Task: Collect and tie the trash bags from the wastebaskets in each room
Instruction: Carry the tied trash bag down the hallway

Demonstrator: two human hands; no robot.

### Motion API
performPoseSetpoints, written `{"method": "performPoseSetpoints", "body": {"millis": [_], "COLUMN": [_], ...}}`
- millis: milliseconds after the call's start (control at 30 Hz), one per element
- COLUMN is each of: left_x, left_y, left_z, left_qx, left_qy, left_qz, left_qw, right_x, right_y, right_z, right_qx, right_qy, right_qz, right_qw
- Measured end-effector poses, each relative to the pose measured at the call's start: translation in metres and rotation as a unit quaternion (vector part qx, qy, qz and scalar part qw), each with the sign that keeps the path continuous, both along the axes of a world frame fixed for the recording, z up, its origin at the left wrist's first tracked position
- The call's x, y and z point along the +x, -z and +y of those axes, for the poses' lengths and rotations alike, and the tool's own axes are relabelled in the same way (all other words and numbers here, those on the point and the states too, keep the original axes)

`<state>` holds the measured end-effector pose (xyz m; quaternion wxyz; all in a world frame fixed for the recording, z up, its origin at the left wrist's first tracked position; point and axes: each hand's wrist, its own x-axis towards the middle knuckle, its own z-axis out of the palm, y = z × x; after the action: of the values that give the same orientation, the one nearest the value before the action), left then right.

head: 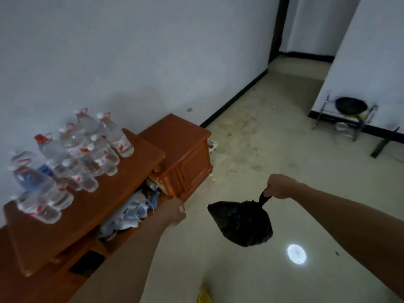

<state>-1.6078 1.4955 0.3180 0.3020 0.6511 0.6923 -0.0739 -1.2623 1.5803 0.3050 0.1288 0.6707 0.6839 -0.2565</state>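
In the lower middle of the frame the right hand (281,185) is clenched round the twisted neck of a small black trash bag (240,223), which hangs full and closed below the fist, above the pale floor (284,149). The left hand (175,212), lower centre-left, sits just beside the front edge of the wooden cabinet (122,189); its fingers look curled, but blur keeps me from telling whether it grips anything. Clear water bottles (72,158) crowd the cabinet top at the left.
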Motion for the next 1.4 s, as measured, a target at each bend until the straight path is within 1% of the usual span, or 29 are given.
{"method": "performPoseSetpoints", "body": {"millis": [100, 233, 300, 400, 500, 600, 733, 833, 967, 1033, 1133, 1233, 1400], "left_x": [0.002, 0.045, 0.072, 0.107, 0.136, 0.173, 0.224, 0.251, 0.289, 0.309, 0.342, 0.38, 0.451], "left_y": [-0.02, -0.037, -0.037, -0.016, -0.002, -0.003, -0.019, -0.021, -0.007, 0.001, 0.012, 0.0, -0.036], "left_z": [0.11, 0.24, 0.296, 0.385, 0.463, 0.56, 0.679, 0.751, 0.865, 0.924, 1.016, 1.115, 1.273], "left_qx": [0.004, 0.024, 0.023, 0.007, -0.01, -0.024, -0.002, 0.004, -0.01, -0.003, 0.007, 0.007, 0.03], "left_qy": [0.018, 0.092, 0.134, 0.169, 0.175, 0.173, 0.14, 0.113, 0.131, 0.151, 0.158, 0.177, 0.206], "left_qz": [-0.005, -0.013, -0.008, -0.019, -0.007, -0.001, -0.046, -0.068, -0.059, -0.044, -0.046, -0.044, -0.052], "left_qw": [1.0, 0.995, 0.991, 0.985, 0.985, 0.985, 0.989, 0.991, 0.99, 0.987, 0.986, 0.983, 0.977], "right_x": [0.002, 0.026, 0.043, 0.074, 0.102, 0.136, 0.187, 0.218, 0.267, 0.292, 0.331, 0.37, 0.425], "right_y": [-0.016, -0.025, -0.022, -0.009, 0.001, -0.002, -0.02, -0.029, -0.028, -0.023, -0.016, -0.023, -0.051], "right_z": [0.072, 0.156, 0.2, 0.279, 0.357, 0.449, 0.561, 0.632, 0.733, 0.784, 0.86, 0.944, 1.076], "right_qx": [0.026, 0.055, 0.049, 0.035, 0.028, 0.01, 0.028, 0.026, 0.038, 0.04, 0.033, 0.03, 0.081], "right_qy": [0.069, 0.136, 0.157, 0.172, 0.171, 0.181, 0.199, 0.206, 0.216, 0.231, 0.256, 0.299, 0.327], "right_qz": [0.018, 0.037, 0.045, 0.057, 0.07, 0.082, 0.103, 0.108, 0.102, 0.099, 0.097, 0.1, 0.113], "right_qw": [0.997, 0.989, 0.985, 0.983, 0.982, 0.98, 0.974, 0.972, 0.97, 0.967, 0.961, 0.949, 0.935]}}
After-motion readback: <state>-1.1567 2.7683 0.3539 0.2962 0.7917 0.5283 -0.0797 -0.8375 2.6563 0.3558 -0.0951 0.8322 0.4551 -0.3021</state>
